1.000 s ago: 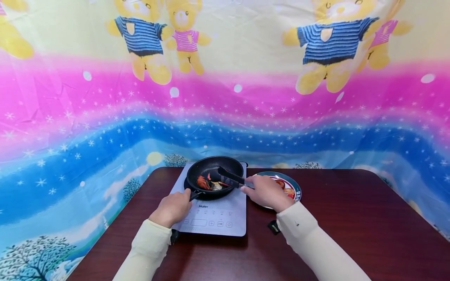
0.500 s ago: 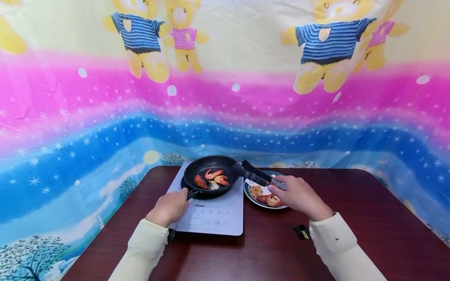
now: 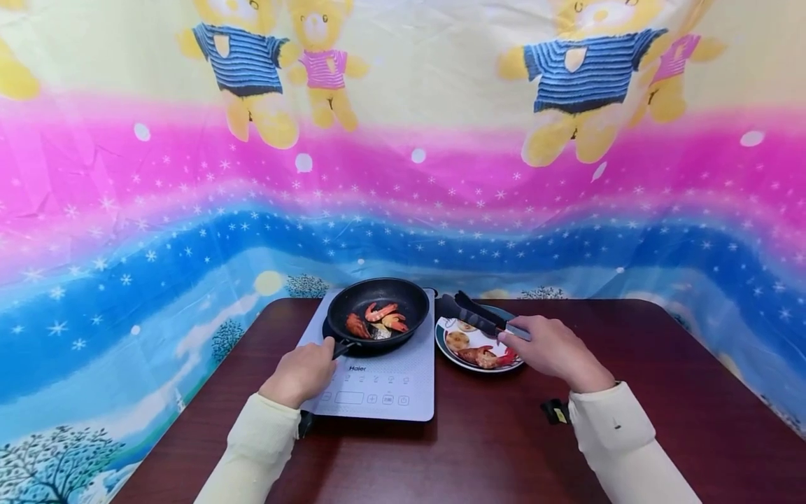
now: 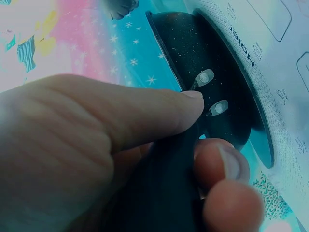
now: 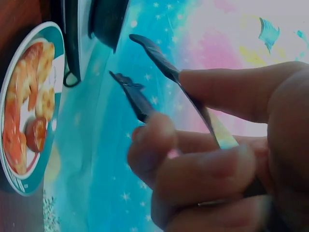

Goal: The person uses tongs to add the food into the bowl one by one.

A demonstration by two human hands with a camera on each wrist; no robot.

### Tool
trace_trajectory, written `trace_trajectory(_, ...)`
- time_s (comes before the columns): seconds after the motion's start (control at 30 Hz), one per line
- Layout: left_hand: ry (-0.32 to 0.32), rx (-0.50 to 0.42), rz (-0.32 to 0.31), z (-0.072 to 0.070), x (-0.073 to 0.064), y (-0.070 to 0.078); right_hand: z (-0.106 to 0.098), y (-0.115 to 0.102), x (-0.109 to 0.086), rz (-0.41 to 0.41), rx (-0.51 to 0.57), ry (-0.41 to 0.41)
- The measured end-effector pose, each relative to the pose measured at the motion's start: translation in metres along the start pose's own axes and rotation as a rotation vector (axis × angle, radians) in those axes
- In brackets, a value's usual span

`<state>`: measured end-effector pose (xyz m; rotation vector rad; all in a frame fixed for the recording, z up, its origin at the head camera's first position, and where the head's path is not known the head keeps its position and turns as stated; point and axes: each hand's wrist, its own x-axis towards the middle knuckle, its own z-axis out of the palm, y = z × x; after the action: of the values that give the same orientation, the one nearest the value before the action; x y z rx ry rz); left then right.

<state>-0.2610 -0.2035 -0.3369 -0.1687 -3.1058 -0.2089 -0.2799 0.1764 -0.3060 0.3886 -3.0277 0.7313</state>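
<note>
My left hand (image 3: 299,374) grips the handle (image 4: 164,188) of a black frying pan (image 3: 409,301), thumb along its top. Inside the pan lie orange-red shrimp (image 3: 394,322), a darker reddish piece (image 3: 357,325) and a small pale piece. To the right, my right hand (image 3: 560,353) holds black-tipped tongs (image 3: 472,315) above a plate (image 3: 442,346). The tongs' arms stand apart in the right wrist view, with nothing between the tips (image 5: 154,58). On the plate are round pale slices (image 3: 457,341) and reddish shrimp (image 3: 485,357), partly hidden by the tongs and hand.
Under the pan is a white induction cooktop (image 3: 403,371) with touch controls facing me. Everything stands on a dark red-brown table (image 3: 630,392) with rounded far corners. A printed bear-and-snowflake cloth (image 3: 409,189) hangs right behind the far edge.
My right hand has drawn the tongs from over the pan rightward to above the plate. The shrimp in the pan, partly covered before, now show. My left hand stays on the handle.
</note>
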Motion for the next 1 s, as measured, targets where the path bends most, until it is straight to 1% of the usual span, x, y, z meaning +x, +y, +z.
trace_trajectory(0.17,0.001,0.006,-0.005,0.000,-0.001,0.000,-0.006,0.006,-0.004,0.039,0.001,-0.064)
trace_trajectory(0.23,0.004,0.007,-0.001,0.000,0.000,0.000,-0.005,0.007,-0.005,0.053,0.009,-0.097)
trace_trajectory(0.37,0.012,0.007,0.004,0.001,0.000,0.001,-0.001,0.010,-0.005,0.059,-0.005,-0.130)
trace_trajectory(0.67,0.014,0.011,0.006,0.001,-0.001,0.001,0.010,0.009,0.001,0.085,-0.056,-0.123)
trace_trajectory(1.0,0.017,0.007,0.008,0.000,-0.001,0.002,0.019,0.009,0.009,0.098,-0.040,-0.092)
